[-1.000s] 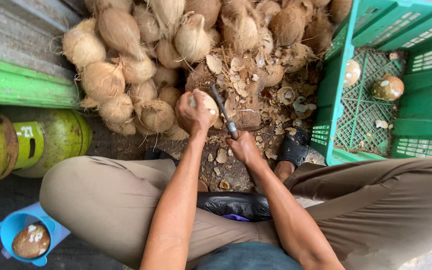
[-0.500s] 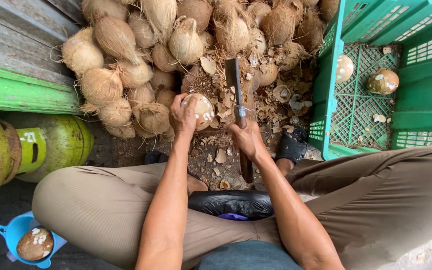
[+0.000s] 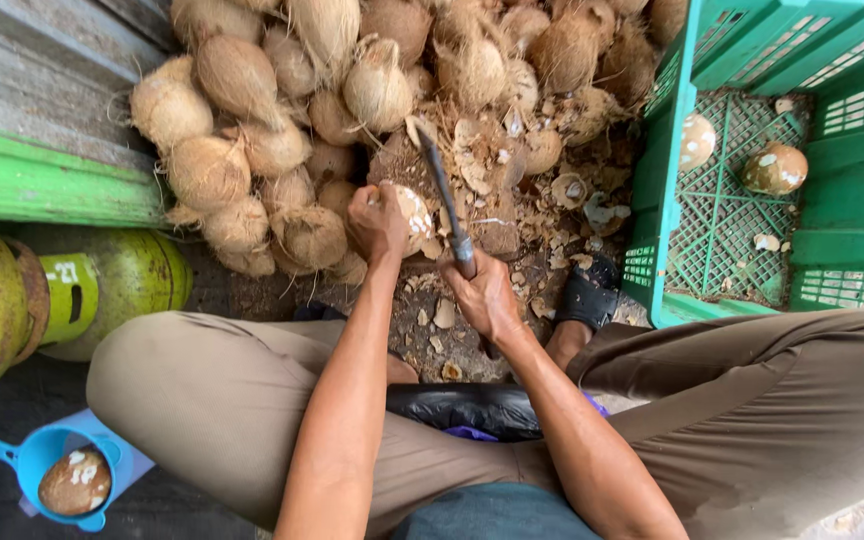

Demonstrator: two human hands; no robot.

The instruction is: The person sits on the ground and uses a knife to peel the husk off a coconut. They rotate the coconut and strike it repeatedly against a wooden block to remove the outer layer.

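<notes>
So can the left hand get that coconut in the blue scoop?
Probably not right now: the left hand is gripping a coconut, and the left knee sits between it and the scoop.

The knife (image 3: 444,205) is now tilted left by the right hand (image 3: 484,296), its blade brought down against the coconut (image 3: 410,217) from the upright position of half a second ago. The coconut is turned slightly in the left hand (image 3: 377,220).

ground (image 3: 512,225) — husked coconuts (image 3: 252,150), shell chips (image 3: 445,313); crate (image 3: 667,200)

Coconut (image 3: 410,215) and knife (image 3: 444,200) in hand
</notes>
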